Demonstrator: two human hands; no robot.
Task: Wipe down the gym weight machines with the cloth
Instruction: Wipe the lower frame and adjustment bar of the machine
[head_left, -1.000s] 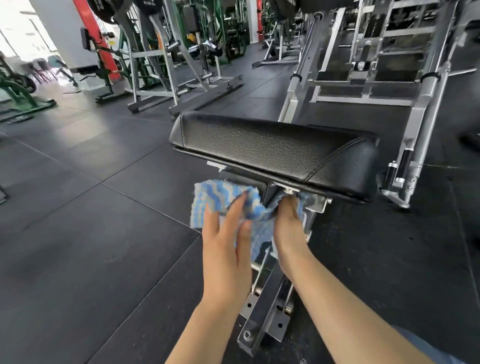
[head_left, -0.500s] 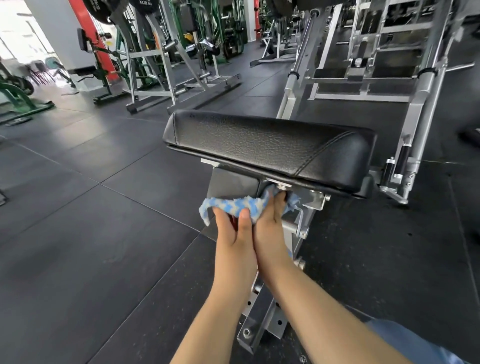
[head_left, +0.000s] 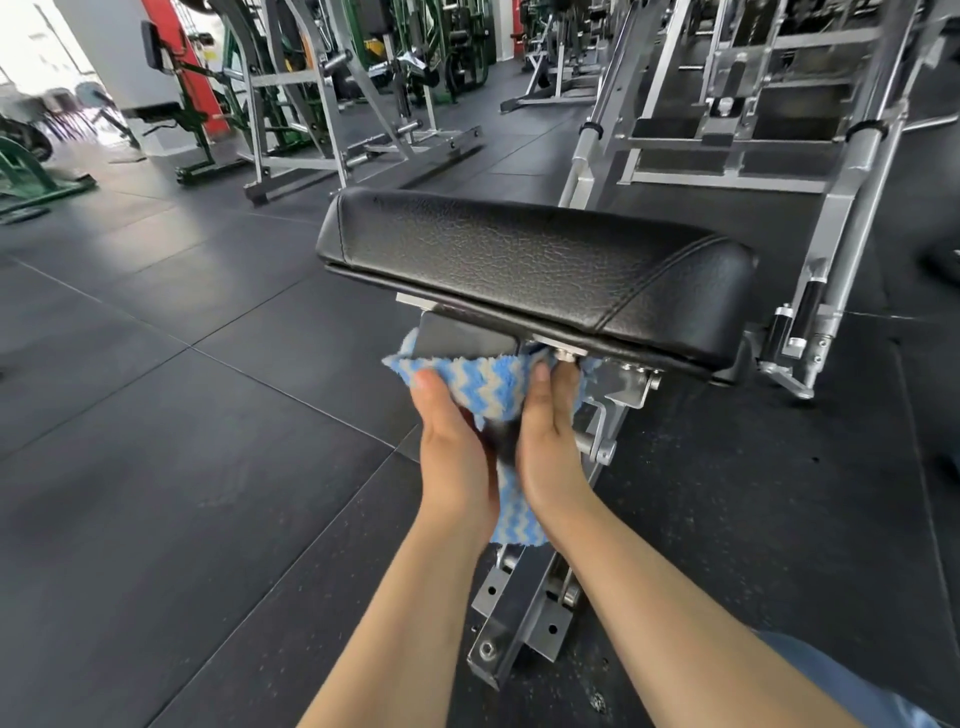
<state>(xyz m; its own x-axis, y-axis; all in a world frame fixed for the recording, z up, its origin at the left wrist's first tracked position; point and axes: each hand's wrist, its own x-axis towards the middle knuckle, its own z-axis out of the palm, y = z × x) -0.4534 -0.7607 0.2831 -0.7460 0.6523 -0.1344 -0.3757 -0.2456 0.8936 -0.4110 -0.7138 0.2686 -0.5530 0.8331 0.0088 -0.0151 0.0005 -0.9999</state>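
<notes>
A blue-and-white zigzag cloth (head_left: 485, 387) is wrapped around the metal support post under a black padded seat (head_left: 530, 265) of a silver weight machine. My left hand (head_left: 454, 452) grips the cloth on the post's left side, thumb on top. On the right side my right hand (head_left: 550, 447) holds the same cloth, its thumb up near the seat bracket (head_left: 623, 382). A strip of cloth hangs between my wrists. The post itself is mostly hidden by cloth and hands.
The post's slotted steel base (head_left: 519, 623) runs down toward me on black rubber floor tiles. A silver leg-press frame (head_left: 831, 208) stands right behind the seat. Green and grey machines (head_left: 322, 104) fill the back left.
The cloth, bunched small under the seat half a second ago, now spreads wider around the post and hangs lower. Both hands have slid a little down and apart.
</notes>
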